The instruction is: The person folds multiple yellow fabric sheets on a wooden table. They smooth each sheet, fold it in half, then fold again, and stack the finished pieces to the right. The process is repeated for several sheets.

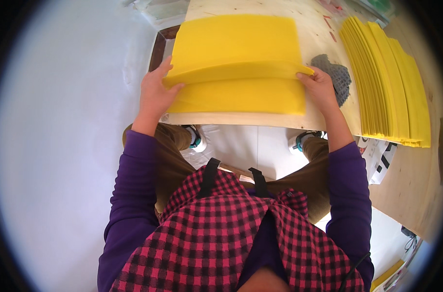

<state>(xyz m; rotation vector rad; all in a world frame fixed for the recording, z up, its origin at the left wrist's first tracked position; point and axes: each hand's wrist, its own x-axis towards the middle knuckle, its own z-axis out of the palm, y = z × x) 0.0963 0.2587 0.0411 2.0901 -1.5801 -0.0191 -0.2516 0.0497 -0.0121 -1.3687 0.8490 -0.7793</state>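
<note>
A yellow sheet of thin, cloth-like material (236, 41) lies on the wooden table in front of me, with a raised fold (236, 72) running across it from side to side. My left hand (156, 93) holds the left end of this fold, thumb on the near side and fingers on the far side. At the other end, my right hand (320, 87) pinches the fold's corner between thumb and fingers. The sheet's near part lies flat close to the table's front edge. What lies beneath the sheet is hidden.
A thick stack of folded yellow sheets (387, 87) stands on the table to the right. Between it and my right hand lies a crumpled grey textured cloth (332, 78). The pale wooden table (241, 118) ends just before my knees. A white printed bag (378, 158) hangs below the stack.
</note>
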